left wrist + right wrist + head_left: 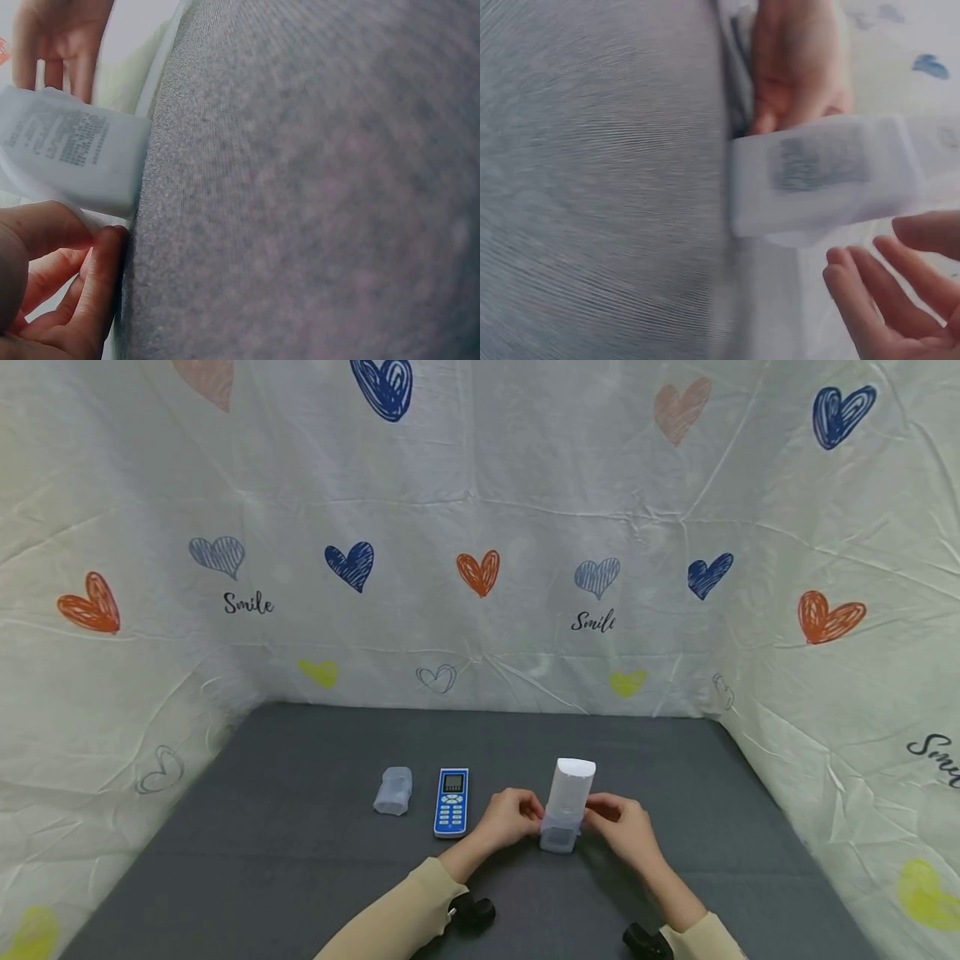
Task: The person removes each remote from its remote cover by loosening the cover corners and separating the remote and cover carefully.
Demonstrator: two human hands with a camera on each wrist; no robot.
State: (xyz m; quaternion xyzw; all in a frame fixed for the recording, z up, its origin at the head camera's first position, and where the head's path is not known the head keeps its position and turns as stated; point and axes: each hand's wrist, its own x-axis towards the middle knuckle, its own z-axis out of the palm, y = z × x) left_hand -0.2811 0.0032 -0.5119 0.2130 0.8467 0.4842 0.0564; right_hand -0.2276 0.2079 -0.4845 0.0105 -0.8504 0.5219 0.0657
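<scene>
A white remote (pixel 572 793) stands upright on the grey table (pixel 300 877), its lower end inside a translucent sleeve (pixel 559 837). My left hand (pixel 525 814) grips it from the left at the sleeve. In the left wrist view the thumb and fingers (pixel 97 270) close on the edge below the remote's printed label (pixel 67 146). My right hand (pixel 603 814) is at the remote's right side. Seen from the right wrist, its fingers (pixel 885 292) are spread and loosely bent just beside the remote (pixel 825 176), not clearly gripping.
A blue remote (pixel 452 802) lies flat to the left of my hands, and a second translucent sleeve (pixel 393 791) lies left of that. A heart-print sheet (pixel 480 568) walls the table at the back and both sides.
</scene>
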